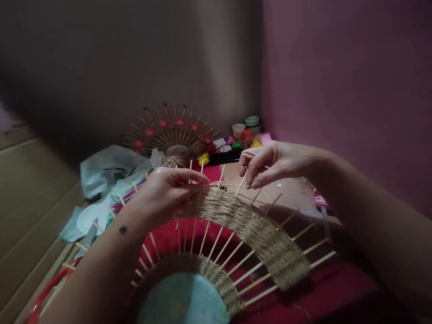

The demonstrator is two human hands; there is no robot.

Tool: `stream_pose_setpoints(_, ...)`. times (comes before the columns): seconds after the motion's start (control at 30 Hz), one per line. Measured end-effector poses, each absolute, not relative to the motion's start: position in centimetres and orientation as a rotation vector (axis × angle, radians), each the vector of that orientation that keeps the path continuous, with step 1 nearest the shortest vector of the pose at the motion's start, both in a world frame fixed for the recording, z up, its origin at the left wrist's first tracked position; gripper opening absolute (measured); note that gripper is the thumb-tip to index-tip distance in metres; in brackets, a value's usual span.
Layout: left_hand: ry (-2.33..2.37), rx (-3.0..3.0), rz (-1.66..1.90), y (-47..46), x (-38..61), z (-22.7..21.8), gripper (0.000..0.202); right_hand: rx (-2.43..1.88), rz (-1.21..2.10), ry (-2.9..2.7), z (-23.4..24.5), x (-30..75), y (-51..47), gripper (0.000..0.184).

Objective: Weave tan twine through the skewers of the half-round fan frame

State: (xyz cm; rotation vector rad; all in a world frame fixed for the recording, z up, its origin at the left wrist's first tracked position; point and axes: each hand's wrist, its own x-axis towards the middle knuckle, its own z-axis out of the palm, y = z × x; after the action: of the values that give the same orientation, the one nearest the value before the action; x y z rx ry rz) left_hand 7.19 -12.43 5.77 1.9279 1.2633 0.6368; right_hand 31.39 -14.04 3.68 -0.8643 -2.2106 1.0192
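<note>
Nearest the camera lies a round woven piece (249,234): a pale disc at its centre, thin wooden sticks (313,246) fanning outward like spokes, and two bands of tan twine weaving, a narrow one by the disc and a wide one farther out. It rests on a red surface (330,288).

At the far edge of the wide band, the left hand (165,191) lies on the weave, its grip pressed together on the twine beside the upright stick tips. Just to the right of it, the right hand (270,164) pinches a thin strand of twine (229,185) between thumb and fingertips; the strand runs taut between the two grips, crossing the sticks.

Left of the left grip lie crumpled pale cloths (108,168). Just beyond both grips sits a ball of twine (173,160), and behind it, a finished fan-shaped piece (168,130) with pink flowers stands against the wall. Beyond the right grip sit small colourful blocks (236,145) and cups (238,130), in the corner.
</note>
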Motion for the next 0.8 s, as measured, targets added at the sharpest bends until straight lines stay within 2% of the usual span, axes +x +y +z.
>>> stream_pose_setpoints(0.17,1.341,1.856,0.631,-12.2,6.7,6.3,0.012,-1.019,1.063,-2.116,3.3,31.8,-13.5,0.011)
stream_pose_setpoints(0.3,1.339,1.817,0.603,-12.0,6.0,6.4,0.016,-1.106,1.359,-1.839,1.7,31.8,-12.2,0.010)
stream_pose_setpoints(0.5,1.400,1.825,0.623,-11.8,5.1,6.6,0.026,-0.975,1.712,-1.388,-1.0,30.3,-10.5,0.004)
stream_pose_setpoints(0.63,1.439,1.828,0.650,-11.4,4.7,6.6,0.030,-0.907,1.855,-1.282,-1.8,29.6,-10.4,0.018)
stream_pose_setpoints(0.8,1.408,1.818,0.651,-10.6,4.3,6.3,0.030,-0.978,1.958,-1.293,-2.3,29.5,-10.4,0.027)
